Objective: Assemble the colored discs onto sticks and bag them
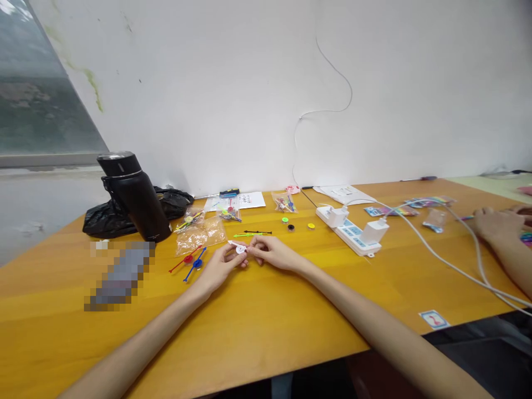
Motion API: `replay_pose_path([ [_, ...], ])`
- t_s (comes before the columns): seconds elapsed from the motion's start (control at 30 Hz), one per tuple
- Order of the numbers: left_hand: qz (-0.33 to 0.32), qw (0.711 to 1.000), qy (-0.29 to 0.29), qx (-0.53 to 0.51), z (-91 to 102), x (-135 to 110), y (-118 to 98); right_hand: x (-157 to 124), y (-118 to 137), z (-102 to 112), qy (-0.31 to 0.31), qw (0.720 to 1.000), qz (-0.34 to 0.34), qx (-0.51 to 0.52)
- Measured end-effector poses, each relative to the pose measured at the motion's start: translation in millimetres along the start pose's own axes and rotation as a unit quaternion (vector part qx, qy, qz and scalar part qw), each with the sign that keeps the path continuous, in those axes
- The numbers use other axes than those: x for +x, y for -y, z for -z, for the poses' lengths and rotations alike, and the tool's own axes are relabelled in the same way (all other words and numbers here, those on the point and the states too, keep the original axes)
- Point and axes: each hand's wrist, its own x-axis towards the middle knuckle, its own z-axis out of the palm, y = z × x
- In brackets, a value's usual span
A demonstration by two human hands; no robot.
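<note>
While both my hands meet over the middle of the orange surface (266,327), they share one item: a small white round piece (240,250) with a thin white stem jutting to its left. My left hand (220,267) pinches it from the left with fingers curled; my right hand (272,252) closes its fingertips on the right edge of the piece. It sits just above the surface, not resting on it as far as I can tell.

Items near my left hand: a red stick with disc (185,259) and a blue stick with disc (195,264), lying crossed just beside the wrist. Behind them, a clear plastic bag (199,234), and further back more small bags of coloured parts (230,212).

Items beyond my fingers: a black stick (257,232) and a green stick (245,235), side by side. Three loose discs follow: green (285,220), black (291,228), yellow (311,225).

Left rear: a black flask (135,195), tilted in view, with a black bag (116,219) behind it. A blurred patch covers something in front of them.

Right: a white power strip (349,230) with two chargers plugged in and white cables (449,263) running to the edge. Another person's hand (496,224) rests at the far right, well apart from mine. A small card (433,319) lies near the front edge.
</note>
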Motion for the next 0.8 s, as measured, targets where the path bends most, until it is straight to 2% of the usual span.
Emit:
replay_pose_path([
  [0.17,-0.002,1.0,0.015,-0.027,2.9,2.9,2.1,2.4,-1.2,1.8,-0.019,0.999,0.013,0.031],
  [0.33,0.002,0.999,0.044,-0.027,-1.0,-0.4,1.6,1.2,2.4,-4.0,-0.003,0.999,0.016,0.038],
  [0.6,-0.007,0.999,0.046,0.001,-2.8,-2.0,5.1,-3.4,7.7,-2.6,0.016,1.0,-0.007,0.016],
  [0.8,0.003,0.999,0.031,-0.02,-3.8,-3.7,2.0,-0.9,7.1,-4.6,0.001,1.0,-0.012,0.026],
])
